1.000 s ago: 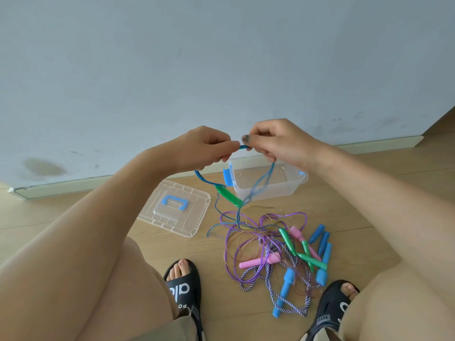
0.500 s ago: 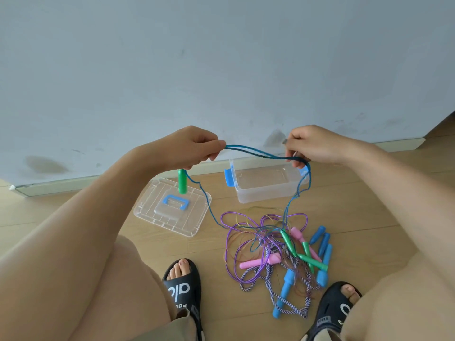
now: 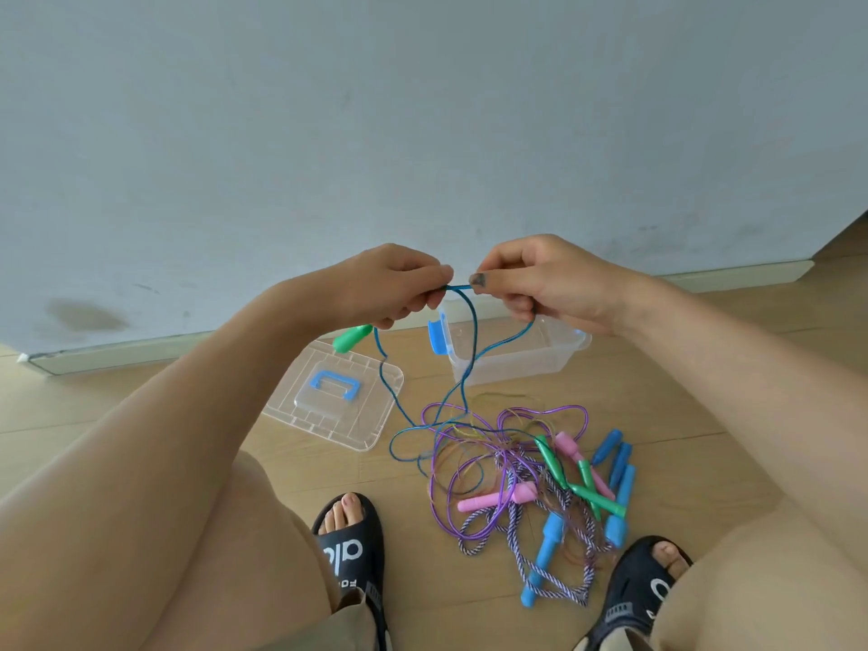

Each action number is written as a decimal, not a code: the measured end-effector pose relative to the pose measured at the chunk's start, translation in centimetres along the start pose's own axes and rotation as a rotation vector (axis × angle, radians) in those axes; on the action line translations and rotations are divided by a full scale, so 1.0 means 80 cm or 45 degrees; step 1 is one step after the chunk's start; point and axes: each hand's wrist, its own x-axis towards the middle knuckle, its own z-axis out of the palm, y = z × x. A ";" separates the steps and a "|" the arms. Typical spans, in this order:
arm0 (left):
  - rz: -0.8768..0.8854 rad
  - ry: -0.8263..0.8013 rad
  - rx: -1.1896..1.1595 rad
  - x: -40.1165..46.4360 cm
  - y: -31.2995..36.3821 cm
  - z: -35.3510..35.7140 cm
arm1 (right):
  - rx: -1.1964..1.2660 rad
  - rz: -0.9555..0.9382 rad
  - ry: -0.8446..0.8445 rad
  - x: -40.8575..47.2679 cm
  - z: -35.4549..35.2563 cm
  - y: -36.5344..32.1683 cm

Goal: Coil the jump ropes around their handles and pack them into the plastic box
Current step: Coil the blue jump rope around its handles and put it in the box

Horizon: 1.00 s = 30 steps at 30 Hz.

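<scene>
Both hands meet in the air before the wall: the left hand pinches the blue rope and holds its green handle, while the right hand pinches the same rope. One clear plastic box stands open on the floor, nothing visible inside, one lid to its left. Near it lies a tangled pile of ropes: three green, two pink and five blue handles. The left sandal bears partly readable white letters.

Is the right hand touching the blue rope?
Touching. The head view shows the right hand pinching the blue rope between thumb and fingers.
</scene>
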 end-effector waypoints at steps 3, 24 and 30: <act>-0.001 -0.001 0.018 -0.001 -0.001 -0.004 | 0.015 0.028 -0.017 -0.001 -0.006 -0.004; 0.044 0.100 0.051 0.005 0.009 0.002 | -0.738 -0.184 0.096 0.001 0.018 -0.002; 0.016 0.102 0.071 0.003 0.006 0.000 | -1.037 -0.258 0.174 0.001 0.017 0.004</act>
